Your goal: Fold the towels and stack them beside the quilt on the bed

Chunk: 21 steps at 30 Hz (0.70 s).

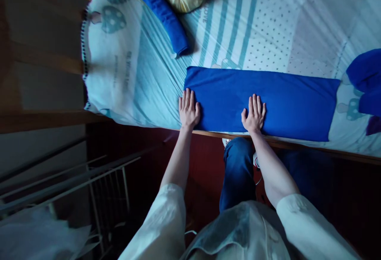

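Both my hands, left (189,110) and right (254,114), open, palms down on blue cloth (291,105), fingers extended, bed (160,93) underneath.

mushroom-print pillow (111,61) on the bed (274,26), metal rack (59,186) (pale bars) nearby

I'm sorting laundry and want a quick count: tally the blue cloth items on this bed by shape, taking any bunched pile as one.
Flat cloth: 1
Long narrow bundle: 1
Bunched pile, partly out of view: 1
Total: 3
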Motion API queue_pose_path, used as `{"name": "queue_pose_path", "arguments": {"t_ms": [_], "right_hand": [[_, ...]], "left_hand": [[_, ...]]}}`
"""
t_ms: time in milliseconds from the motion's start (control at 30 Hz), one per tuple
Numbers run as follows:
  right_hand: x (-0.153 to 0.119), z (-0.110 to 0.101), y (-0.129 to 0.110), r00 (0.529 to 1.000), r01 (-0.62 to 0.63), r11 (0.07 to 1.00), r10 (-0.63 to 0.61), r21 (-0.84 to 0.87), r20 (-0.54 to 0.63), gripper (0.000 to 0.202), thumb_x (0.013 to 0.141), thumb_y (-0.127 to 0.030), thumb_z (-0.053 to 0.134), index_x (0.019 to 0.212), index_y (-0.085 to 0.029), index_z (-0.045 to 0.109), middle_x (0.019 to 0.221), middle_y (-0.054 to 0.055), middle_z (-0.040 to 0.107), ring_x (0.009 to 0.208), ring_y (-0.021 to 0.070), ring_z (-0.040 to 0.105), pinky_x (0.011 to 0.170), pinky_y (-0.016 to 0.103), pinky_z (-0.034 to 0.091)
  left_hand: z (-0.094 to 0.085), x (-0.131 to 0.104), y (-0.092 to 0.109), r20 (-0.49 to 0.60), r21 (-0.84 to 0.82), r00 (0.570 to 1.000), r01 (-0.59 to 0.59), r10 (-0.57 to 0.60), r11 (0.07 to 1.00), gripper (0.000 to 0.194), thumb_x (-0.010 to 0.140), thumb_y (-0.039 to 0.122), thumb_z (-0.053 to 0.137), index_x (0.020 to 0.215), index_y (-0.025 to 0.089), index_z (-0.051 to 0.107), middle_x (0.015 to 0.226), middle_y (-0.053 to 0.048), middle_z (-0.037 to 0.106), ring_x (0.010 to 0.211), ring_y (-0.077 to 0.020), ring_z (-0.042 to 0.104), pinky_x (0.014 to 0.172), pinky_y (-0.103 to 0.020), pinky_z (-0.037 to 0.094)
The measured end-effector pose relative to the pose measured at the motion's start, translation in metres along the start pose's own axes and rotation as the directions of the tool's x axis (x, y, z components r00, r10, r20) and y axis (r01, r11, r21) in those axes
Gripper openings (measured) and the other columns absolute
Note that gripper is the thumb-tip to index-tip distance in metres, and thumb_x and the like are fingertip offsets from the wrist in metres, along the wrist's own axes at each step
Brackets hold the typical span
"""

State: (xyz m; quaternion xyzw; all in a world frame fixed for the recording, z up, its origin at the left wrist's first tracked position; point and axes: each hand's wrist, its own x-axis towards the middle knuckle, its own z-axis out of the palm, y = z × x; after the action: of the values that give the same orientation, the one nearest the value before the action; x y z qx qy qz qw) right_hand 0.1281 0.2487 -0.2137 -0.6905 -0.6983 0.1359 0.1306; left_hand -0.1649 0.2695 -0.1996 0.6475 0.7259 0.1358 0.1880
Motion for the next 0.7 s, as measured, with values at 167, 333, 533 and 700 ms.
{"name": "queue_pose_path", "arguments": {"t_ms": [167,333,533,700], "right_hand": [[0.000,0.000,0.000,1.000,-0.020,0.999,0.020,0.038,0.006,0.064,0.100,-0.034,0.035,0.160,-0.013,0.042,0.167,0.014,0.039,0.159,0.0279,0.027,0.129,0.058,0.018],[0.001,0.004,0.000,0.999,-0.031,0.998,0.030,0.058,0.011,0.062,0.100,-0.034,0.038,0.157,-0.014,0.045,0.164,0.015,0.042,0.157,0.0294,0.031,0.129,0.059,0.019],[0.000,0.003,-0.001,1.000,-0.029,0.999,0.028,0.035,0.013,0.063,0.101,-0.035,0.035,0.160,-0.012,0.041,0.165,0.015,0.041,0.158,0.0289,0.029,0.129,0.058,0.018],[0.000,0.001,-0.001,0.999,-0.023,0.999,0.022,0.033,0.024,0.064,0.101,-0.034,0.033,0.161,-0.013,0.039,0.167,0.014,0.037,0.159,0.0286,0.025,0.129,0.059,0.017]], "left_hand": [[0.021,0.010,0.051,-0.039,0.017,0.999,-0.005,0.005,1.000,0.067,0.105,0.046,0.029,0.163,0.014,0.032,0.174,-0.012,0.019,0.163,-0.0253,-0.003,0.132,-0.056,-0.003],[0.088,0.026,0.161,0.151,-0.126,0.917,-0.352,0.368,0.928,0.064,0.103,0.043,0.033,0.162,0.021,0.036,0.174,-0.007,0.019,0.163,-0.0262,-0.002,0.132,-0.057,0.002],[0.089,0.054,0.158,0.143,-0.128,0.915,-0.360,0.376,0.924,0.063,0.101,0.046,0.038,0.162,0.026,0.038,0.173,-0.003,0.025,0.163,-0.0254,0.002,0.132,-0.058,0.001],[0.031,0.081,0.053,-0.032,-0.078,0.987,-0.160,0.158,0.984,0.069,0.102,0.055,0.035,0.162,0.021,0.037,0.170,-0.007,0.033,0.163,-0.0231,0.000,0.134,-0.056,0.000]]}}
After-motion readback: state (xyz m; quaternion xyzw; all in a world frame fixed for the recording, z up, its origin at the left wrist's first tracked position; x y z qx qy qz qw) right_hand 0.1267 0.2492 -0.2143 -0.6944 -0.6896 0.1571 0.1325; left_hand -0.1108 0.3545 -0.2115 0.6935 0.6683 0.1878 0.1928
